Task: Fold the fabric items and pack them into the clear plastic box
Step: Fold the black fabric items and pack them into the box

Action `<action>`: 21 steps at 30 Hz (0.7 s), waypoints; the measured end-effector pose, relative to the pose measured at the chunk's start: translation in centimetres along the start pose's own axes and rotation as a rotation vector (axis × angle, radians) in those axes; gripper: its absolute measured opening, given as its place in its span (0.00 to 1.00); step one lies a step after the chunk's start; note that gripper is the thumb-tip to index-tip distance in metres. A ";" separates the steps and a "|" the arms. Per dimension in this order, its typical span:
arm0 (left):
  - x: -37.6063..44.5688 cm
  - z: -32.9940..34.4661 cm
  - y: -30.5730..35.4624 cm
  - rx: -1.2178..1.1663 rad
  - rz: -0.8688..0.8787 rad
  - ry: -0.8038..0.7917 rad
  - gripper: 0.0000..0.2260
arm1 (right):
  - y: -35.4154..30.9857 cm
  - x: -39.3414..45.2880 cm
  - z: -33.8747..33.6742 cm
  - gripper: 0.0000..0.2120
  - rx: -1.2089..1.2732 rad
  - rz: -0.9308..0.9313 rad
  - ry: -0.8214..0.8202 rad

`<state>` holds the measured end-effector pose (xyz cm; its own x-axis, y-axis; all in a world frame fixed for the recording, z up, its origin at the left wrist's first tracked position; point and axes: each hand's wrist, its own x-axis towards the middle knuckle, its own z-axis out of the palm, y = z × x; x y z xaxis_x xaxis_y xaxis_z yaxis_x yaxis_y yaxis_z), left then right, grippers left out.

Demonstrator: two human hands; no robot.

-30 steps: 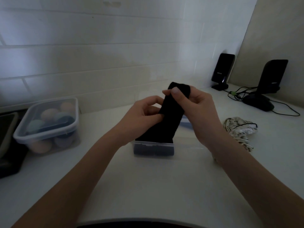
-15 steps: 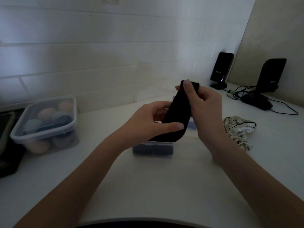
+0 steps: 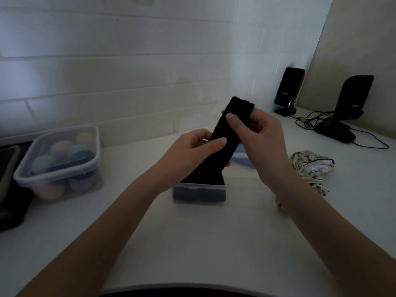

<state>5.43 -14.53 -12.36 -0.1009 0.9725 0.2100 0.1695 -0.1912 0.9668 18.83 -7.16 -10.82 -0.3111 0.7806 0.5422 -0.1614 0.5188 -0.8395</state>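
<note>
A long black fabric strip [image 3: 222, 142] is held slanted above the clear plastic box [image 3: 199, 192], its lower end over the box's dark contents. My right hand [image 3: 257, 133] pinches the strip's upper end between thumb and fingers. My left hand [image 3: 192, 148] grips the strip's middle from the left, thumb across its front. The box stands at the centre of the white table and holds dark folded items. A crumpled white patterned cloth [image 3: 310, 168] lies on the table to the right of my right wrist.
A lidded clear container [image 3: 60, 161] of coloured balls stands at the left, with a dark object [image 3: 8, 189] beyond it at the table's left edge. Two black speakers [image 3: 288, 91] [image 3: 353, 97], a dark mouse [image 3: 334, 131] and cables sit at the back right. A tiled wall runs behind.
My right hand has shifted on the strip's upper end, thumb now across its front. My left thumb has slid up to the strip's middle. The strip stays slanted over the box.
</note>
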 end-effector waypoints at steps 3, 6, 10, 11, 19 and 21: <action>0.0 -0.2 0.1 -0.017 0.004 0.020 0.14 | 0.2 -0.3 0.5 0.09 0.024 -0.033 -0.063; 0.0 -0.4 0.2 -0.033 0.028 0.095 0.09 | 0.1 -0.3 0.8 0.08 0.034 -0.051 -0.105; 0.2 -0.8 0.3 -0.066 0.087 0.213 0.05 | 0.0 0.0 0.4 0.07 0.184 0.031 -0.075; 0.2 -0.9 0.3 -0.078 0.099 0.227 0.05 | 0.1 0.1 0.2 0.11 0.216 0.070 -0.067; 0.2 -1.0 0.2 -0.007 0.160 0.212 0.07 | 0.5 -0.3 0.9 0.13 0.309 0.207 -0.216; 0.3 -1.0 0.2 0.028 0.142 0.212 0.08 | 0.4 -0.2 0.7 0.05 0.311 0.169 -0.199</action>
<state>4.47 -14.39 -11.94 -0.2772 0.8857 0.3725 0.2235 -0.3176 0.9215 18.15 -7.35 -11.31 -0.5283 0.7471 0.4035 -0.3584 0.2346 -0.9036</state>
